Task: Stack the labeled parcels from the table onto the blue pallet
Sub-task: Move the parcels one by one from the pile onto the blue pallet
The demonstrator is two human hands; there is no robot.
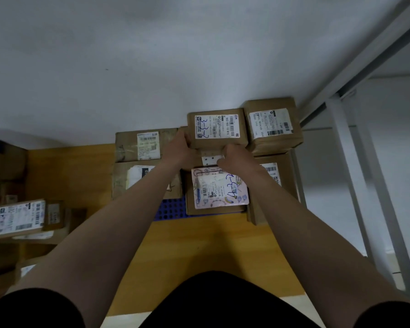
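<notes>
While both bare arms reach forward over the stack, the left hand (178,147) and the right hand (233,154) hold a brown cardboard parcel (217,127) whose white label bears a handwritten "3-3-3". The left hand's fingers curl round the parcel's near left corner. The right hand grips its near edge toward the right, knuckles up, its fingers tucked out of sight against the box. The parcel sits level on top of the stack on the blue pallet (173,208), its right side just beside a taller brown box (272,125) with its own white label. Whether the held parcel rests fully on what lies beneath cannot be told.

Nearer than the hands lies a pink patterned mailer (219,191) marked in blue pen, on top of a flat brown carton. A long flat box (137,144) lies at the back left of the stack. Another box (126,178) with loose white paperwork sits in front of it, under the left forearm, and a large box (278,176) shows at the right under the right forearm. Only a small perforated patch of the pallet shows between the boxes, on a yellow-brown floor (69,169). Far left, in dim light, more labelled parcels (19,218) lie heaped; what carries them cannot be made out. A white metal frame (355,147) stands at the right, beside the white wall (152,55).
</notes>
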